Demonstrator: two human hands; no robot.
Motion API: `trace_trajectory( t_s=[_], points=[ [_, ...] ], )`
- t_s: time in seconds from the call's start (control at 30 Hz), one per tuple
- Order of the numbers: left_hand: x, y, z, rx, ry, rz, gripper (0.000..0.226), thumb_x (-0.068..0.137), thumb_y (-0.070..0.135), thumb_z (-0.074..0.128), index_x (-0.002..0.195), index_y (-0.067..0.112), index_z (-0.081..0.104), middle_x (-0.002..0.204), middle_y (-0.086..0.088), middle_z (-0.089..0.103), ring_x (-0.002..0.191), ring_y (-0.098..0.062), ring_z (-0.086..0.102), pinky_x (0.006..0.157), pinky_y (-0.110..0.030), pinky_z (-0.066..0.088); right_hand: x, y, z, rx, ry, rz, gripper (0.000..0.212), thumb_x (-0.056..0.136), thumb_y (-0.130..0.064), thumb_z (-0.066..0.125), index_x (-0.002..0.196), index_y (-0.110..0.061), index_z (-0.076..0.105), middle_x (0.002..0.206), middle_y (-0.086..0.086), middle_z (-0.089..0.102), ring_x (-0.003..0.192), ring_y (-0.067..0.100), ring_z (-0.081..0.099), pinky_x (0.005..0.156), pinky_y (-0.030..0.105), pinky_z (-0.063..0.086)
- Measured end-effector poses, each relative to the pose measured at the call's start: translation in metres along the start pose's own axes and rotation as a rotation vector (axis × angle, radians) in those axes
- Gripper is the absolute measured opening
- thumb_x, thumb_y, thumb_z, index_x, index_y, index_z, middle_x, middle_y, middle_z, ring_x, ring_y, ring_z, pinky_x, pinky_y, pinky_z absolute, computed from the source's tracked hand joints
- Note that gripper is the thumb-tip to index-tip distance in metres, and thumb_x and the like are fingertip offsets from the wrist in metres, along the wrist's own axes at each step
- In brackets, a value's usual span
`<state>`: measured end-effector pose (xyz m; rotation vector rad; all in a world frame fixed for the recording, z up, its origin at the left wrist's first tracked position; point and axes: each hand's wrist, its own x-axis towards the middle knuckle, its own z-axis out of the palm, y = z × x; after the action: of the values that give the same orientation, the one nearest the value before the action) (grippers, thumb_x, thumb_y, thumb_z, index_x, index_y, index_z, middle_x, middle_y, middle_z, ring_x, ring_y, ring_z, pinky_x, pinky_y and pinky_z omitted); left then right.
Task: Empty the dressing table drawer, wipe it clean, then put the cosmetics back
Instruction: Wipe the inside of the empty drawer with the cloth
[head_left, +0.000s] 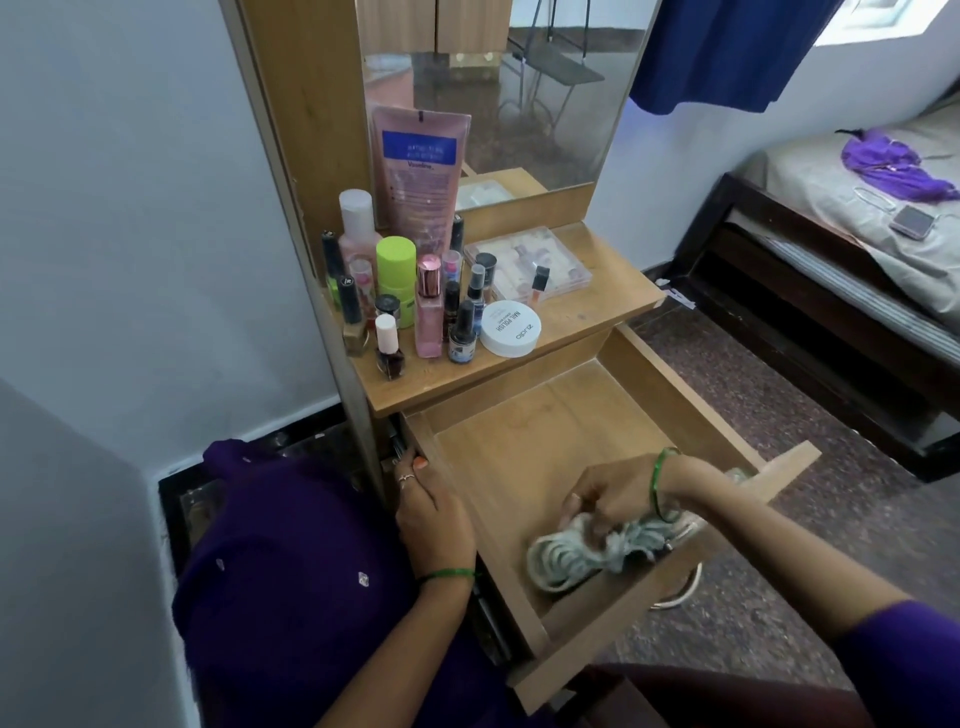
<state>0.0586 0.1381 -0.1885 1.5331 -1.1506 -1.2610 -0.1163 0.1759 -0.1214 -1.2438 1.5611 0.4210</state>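
One drawer (670, 395) – one cloth (587, 551) – two hands.

On my shelf the round white tub (510, 329) reads "zudio" and "NAIL POLISH". The pink tube (420, 171) against the mirror says "Vaseline"; its other print is too blurred.

- Left hand (434, 519): thin green bangle (447, 574) at the wrist; one slim metal ring (405, 477) on a finger; fingernails painted orange.
- Right hand (618, 499): green bangle (658, 483) at the wrist; forearm bare.
- Right sleeve (904, 660): short, deep purple fabric, ending above the elbow.
- Garment (291, 571) over the lap: deep purple cloth with small, pale, scattered motifs.
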Motion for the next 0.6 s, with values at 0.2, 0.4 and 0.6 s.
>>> trace_trajectory(
  t_s=[0.2, 0.4, 0.6],
  points=[
    [0.001, -0.001, 0.004, 0.019, -0.019, 0.061, 0.037, 0.101, 0.030, 0.030, 0.130, 0.013, 0.047, 0.104, 0.001, 0.057, 0.094, -0.019, 0.058, 0.078, -0.030, 0.046, -0.063, 0.030, -0.057, -0.154, 0.507, 0.155, 0.022, 0.086, -0.016, 0.056, 0.099, -0.028, 0.068, 0.075, -0.013, 0.062, 0.063, -0.001, 0.054, 0.053, 0.011, 0.038],
    [0.002, -0.003, 0.005, 0.012, -0.003, 0.093, 0.030, 0.101, 0.027, 0.031, 0.121, 0.015, 0.050, 0.102, 0.004, 0.055, 0.084, -0.003, 0.052, 0.072, -0.016, 0.040, -0.091, 0.024, -0.116, 0.040, 1.151, 0.089, 0.038, 0.077, -0.004, 0.063, 0.110, -0.023, 0.068, 0.097, 0.009, 0.067, 0.091, 0.022, 0.059, 0.081, 0.021, 0.038],
    [0.006, -0.011, 0.007, 0.052, -0.005, 0.102, 0.035, 0.101, 0.034, 0.029, 0.123, 0.018, 0.050, 0.111, -0.002, 0.058, 0.101, -0.021, 0.057, 0.087, -0.035, 0.046, -0.030, 0.010, -0.179, 0.129, 1.318, -0.048, 0.044, 0.084, -0.014, 0.062, 0.128, -0.019, 0.056, 0.125, 0.010, 0.060, 0.115, 0.028, 0.055, 0.097, 0.031, 0.040]
  ],
)
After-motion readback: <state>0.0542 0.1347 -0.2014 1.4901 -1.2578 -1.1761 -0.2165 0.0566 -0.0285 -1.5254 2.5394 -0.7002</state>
